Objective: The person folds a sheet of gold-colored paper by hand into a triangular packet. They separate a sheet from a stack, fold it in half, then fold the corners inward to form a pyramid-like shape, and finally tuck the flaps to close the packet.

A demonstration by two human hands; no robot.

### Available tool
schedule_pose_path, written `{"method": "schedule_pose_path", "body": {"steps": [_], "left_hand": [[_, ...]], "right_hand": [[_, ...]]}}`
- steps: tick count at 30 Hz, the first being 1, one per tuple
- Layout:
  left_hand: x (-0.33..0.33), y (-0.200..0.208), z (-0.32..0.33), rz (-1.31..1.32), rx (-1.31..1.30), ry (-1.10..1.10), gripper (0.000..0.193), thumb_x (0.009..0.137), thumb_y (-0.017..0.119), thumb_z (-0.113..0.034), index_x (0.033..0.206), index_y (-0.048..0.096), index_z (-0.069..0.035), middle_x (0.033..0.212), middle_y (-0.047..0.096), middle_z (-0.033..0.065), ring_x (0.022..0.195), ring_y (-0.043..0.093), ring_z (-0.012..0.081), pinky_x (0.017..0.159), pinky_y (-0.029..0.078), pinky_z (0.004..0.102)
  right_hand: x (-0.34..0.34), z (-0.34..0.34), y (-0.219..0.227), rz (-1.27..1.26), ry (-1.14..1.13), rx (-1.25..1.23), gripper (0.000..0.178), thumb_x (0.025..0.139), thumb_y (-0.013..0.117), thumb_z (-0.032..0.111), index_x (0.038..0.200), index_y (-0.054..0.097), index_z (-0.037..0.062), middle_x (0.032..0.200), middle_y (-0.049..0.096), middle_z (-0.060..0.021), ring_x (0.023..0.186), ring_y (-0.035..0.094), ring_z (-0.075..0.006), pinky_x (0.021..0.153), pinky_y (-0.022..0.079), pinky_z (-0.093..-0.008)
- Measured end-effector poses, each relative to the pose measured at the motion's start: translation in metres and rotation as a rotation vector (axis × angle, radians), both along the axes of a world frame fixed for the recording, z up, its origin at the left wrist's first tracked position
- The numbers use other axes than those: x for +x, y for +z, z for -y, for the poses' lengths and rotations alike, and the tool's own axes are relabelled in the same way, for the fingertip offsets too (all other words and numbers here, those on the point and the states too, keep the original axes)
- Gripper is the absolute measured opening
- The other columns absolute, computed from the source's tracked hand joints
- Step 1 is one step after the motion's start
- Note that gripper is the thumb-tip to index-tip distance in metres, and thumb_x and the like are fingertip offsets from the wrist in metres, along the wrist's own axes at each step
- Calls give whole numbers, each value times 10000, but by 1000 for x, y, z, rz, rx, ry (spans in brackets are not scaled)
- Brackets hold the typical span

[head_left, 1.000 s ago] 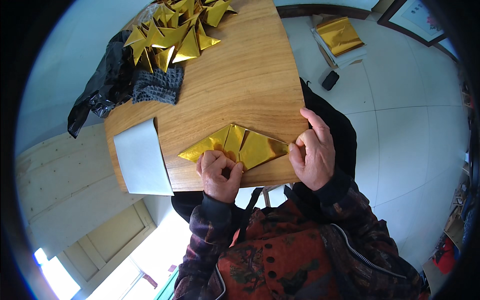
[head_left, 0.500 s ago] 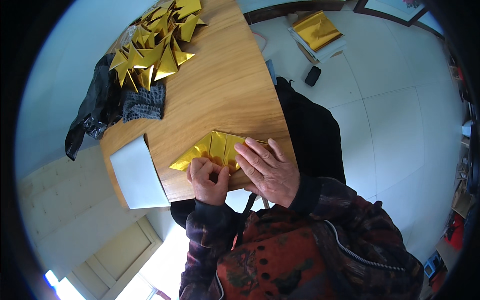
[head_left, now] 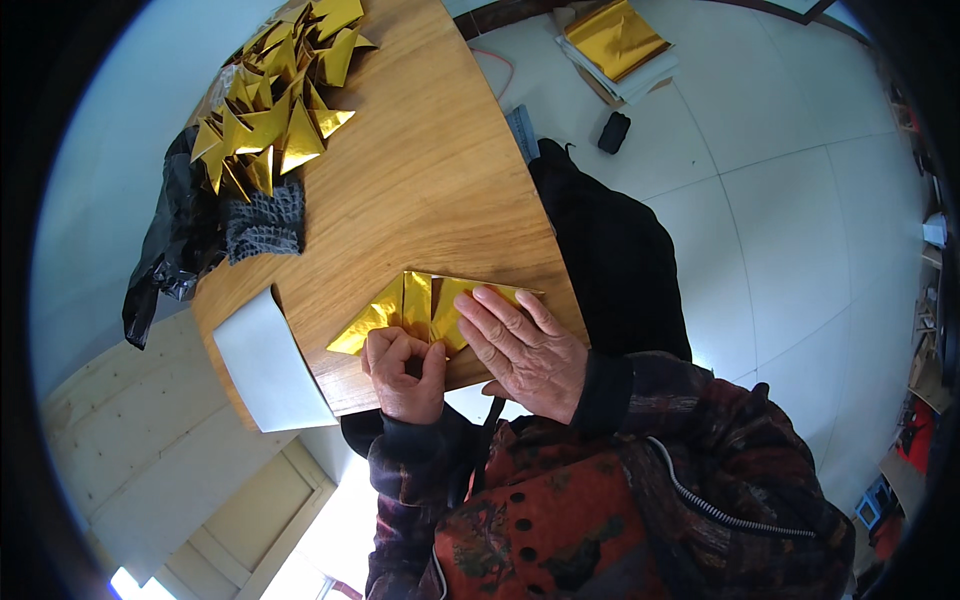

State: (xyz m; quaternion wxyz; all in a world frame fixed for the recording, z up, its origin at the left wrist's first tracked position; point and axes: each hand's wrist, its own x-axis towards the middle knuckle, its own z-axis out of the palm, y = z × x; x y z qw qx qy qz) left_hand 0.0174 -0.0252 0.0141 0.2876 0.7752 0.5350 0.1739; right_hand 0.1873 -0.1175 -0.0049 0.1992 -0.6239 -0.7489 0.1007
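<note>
A folded sheet of gold foil paper lies at the near edge of the wooden table, creased into a long shape with slanted ends. My left hand has its thumb and index finger pinched together at the paper's near edge. Flat across the right part of the foil rests my right hand, its fingers stretched out and pointing to the far left. The paper under that palm is hidden.
A heap of folded gold paper pieces sits at the far left, beside a black plastic bag and a dark grey textured cloth. A pale sheet lies left. On the floor are stacked gold sheets and a small black case.
The view has shifted slightly, so the table's things sit a little further left. My left hand still pinches the near edge, while my right hand stays flat on the foil.
</note>
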Motion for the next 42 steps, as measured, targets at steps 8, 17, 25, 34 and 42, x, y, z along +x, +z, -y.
{"method": "schedule_pose_path", "body": {"steps": [8,17,25,34,42], "left_hand": [[0,1,-1,12,68,-57,186,700,744,-51,669,561,-44,833,499,69,829,492,234,769,394,340],[-1,0,1,17,1,0,163,663,774,-77,664,612,-70,866,527,53,915,496,251,881,363,368],[-1,0,1,7,3,12,154,658,782,-92,655,628,-89,874,536,42,936,499,253,908,349,382],[1,0,1,21,11,21,156,667,770,-96,645,616,-92,870,542,45,940,501,255,918,346,388],[1,0,0,55,95,-25,165,669,762,-91,654,597,-89,839,542,56,872,527,269,915,351,389]], "right_hand": [[1,1,-1,1,13,-25,873,745,681,507,1422,416,22,1555,286,-145,1466,196,-307,1183,86,-529],[1,1,1,-16,0,-28,881,704,719,464,1407,427,21,1543,316,-132,1453,246,-289,1177,121,-524],[3,1,5,40,-5,-32,872,706,685,481,1409,431,32,1547,319,-117,1449,266,-275,1180,128,-518],[1,0,2,120,-30,18,682,808,591,398,1371,474,32,1522,369,-113,1430,313,-270,1178,153,-511],[-3,3,-2,123,-19,29,777,759,686,392,1462,396,234,1527,334,-151,1428,288,-335,1163,171,-529]]}}
